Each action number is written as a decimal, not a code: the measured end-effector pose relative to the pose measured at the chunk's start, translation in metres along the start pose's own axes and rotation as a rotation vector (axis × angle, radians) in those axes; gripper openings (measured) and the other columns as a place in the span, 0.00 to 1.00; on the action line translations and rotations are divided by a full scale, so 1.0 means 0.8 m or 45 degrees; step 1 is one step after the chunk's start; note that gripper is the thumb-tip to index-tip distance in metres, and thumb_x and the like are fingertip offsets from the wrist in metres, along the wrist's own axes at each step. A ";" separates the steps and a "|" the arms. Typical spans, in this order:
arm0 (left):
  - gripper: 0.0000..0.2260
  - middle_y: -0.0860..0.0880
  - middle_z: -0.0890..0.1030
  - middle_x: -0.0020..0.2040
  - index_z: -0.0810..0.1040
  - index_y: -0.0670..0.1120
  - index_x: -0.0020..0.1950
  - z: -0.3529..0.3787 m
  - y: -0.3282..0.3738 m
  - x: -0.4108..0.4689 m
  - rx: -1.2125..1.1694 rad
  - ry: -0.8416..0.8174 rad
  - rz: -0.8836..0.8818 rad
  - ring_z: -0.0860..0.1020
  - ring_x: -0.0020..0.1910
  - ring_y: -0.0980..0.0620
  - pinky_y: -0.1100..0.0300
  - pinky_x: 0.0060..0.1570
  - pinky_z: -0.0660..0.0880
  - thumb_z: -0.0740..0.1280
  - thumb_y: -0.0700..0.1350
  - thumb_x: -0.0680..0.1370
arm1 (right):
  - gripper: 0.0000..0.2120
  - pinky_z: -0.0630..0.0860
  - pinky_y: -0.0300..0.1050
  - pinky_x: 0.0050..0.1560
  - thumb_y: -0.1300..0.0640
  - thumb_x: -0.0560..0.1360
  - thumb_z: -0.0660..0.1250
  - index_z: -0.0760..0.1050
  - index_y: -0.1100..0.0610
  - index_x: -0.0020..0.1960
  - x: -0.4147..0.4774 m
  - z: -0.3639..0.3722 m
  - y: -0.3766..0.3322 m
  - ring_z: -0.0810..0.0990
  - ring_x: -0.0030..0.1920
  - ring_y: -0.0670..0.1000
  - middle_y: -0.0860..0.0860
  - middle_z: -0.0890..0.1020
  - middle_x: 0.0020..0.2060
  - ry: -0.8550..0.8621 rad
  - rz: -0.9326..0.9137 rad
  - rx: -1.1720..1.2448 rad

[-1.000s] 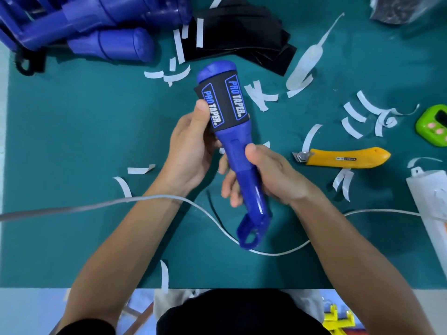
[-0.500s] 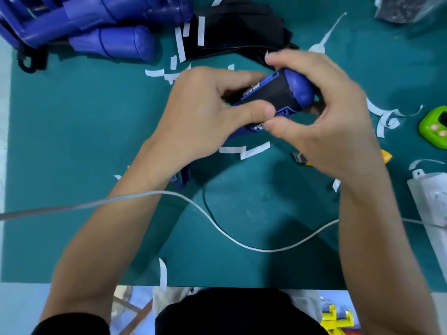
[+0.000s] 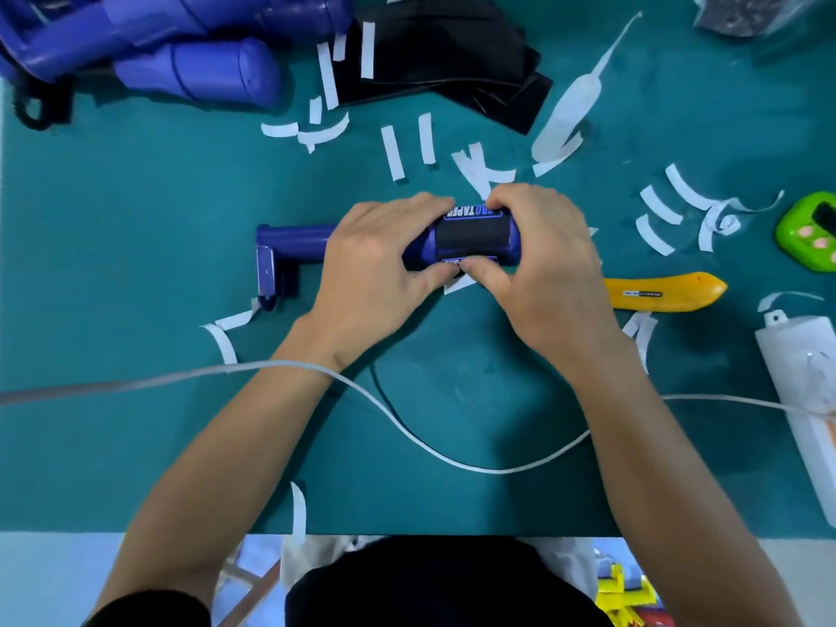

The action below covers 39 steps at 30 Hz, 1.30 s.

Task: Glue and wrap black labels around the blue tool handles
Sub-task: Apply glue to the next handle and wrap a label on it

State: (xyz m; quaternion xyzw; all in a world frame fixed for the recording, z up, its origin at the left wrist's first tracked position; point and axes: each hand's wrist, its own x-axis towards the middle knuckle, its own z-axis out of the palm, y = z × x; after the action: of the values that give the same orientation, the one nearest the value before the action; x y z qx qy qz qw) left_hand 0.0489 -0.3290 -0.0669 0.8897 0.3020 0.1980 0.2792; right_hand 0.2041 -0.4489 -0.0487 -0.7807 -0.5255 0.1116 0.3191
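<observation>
In the head view, your left grip [image 3: 375,269] lay over the middle of the blue tool handle [image 3: 294,239], with the fingers curled across its far side and the thumb tucked against its near side, so it had firm hold of the handle. Your right grip [image 3: 543,273] was curled round the handle's thick rounded end, pinching it with the forefinger on the far edge of the black label [image 3: 470,235] and the thumb on the near edge, where the two thumb tips touched. The handle lay crosswise over the green surface [image 3: 135,423]. Its labelled end sat between your two grips and its bracket end stuck out to the left of the left grip. I could not tell whether it rested on the surface or was held just above it. The label was wrapped round the thick end, with lettering along its far edge. White strips [image 3: 393,151] lay scattered beyond your grips. A yellow knife [image 3: 665,289] lay just right of the right grip. A pile of blue handles [image 3: 194,70] and a stack of black labels [image 3: 443,52] sat at the far edge, well apart from both. A white cable [image 3: 452,459] crossed over your left wrist.
</observation>
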 end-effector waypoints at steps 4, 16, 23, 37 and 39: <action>0.26 0.49 0.85 0.62 0.84 0.43 0.65 0.008 -0.009 -0.002 0.023 0.064 0.036 0.81 0.60 0.51 0.59 0.63 0.69 0.80 0.51 0.70 | 0.11 0.73 0.54 0.66 0.63 0.72 0.77 0.77 0.63 0.50 -0.002 0.008 0.000 0.76 0.65 0.59 0.58 0.79 0.63 0.156 -0.118 0.023; 0.25 0.49 0.84 0.64 0.82 0.43 0.67 0.013 -0.012 -0.005 0.061 0.078 0.093 0.81 0.61 0.49 0.57 0.61 0.69 0.78 0.55 0.75 | 0.05 0.69 0.39 0.61 0.64 0.76 0.72 0.77 0.62 0.42 -0.005 0.028 -0.002 0.73 0.61 0.51 0.54 0.79 0.59 0.260 0.024 0.254; 0.23 0.49 0.84 0.64 0.82 0.42 0.67 0.015 -0.013 -0.004 0.043 0.099 0.096 0.81 0.60 0.49 0.58 0.62 0.68 0.76 0.55 0.77 | 0.07 0.71 0.41 0.58 0.67 0.74 0.72 0.75 0.64 0.42 -0.005 0.032 -0.011 0.74 0.58 0.52 0.55 0.79 0.56 0.305 0.064 0.218; 0.18 0.49 0.85 0.61 0.84 0.42 0.64 0.012 0.004 -0.006 -0.077 0.109 0.010 0.82 0.58 0.49 0.58 0.62 0.66 0.76 0.45 0.75 | 0.13 0.77 0.51 0.58 0.60 0.72 0.74 0.77 0.54 0.55 -0.001 0.012 -0.008 0.81 0.54 0.51 0.48 0.84 0.53 0.093 0.399 0.510; 0.17 0.49 0.85 0.61 0.85 0.42 0.63 0.012 0.007 -0.007 -0.089 0.111 -0.006 0.82 0.57 0.49 0.58 0.61 0.66 0.76 0.44 0.75 | 0.13 0.78 0.52 0.55 0.59 0.71 0.75 0.78 0.50 0.54 0.001 0.007 -0.003 0.83 0.50 0.51 0.51 0.85 0.48 0.067 0.417 0.516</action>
State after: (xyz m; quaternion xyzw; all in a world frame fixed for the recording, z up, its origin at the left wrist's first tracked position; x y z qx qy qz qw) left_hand 0.0526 -0.3400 -0.0718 0.8694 0.3087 0.2462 0.2970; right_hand 0.1998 -0.4452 -0.0511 -0.7781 -0.3506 0.2446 0.4602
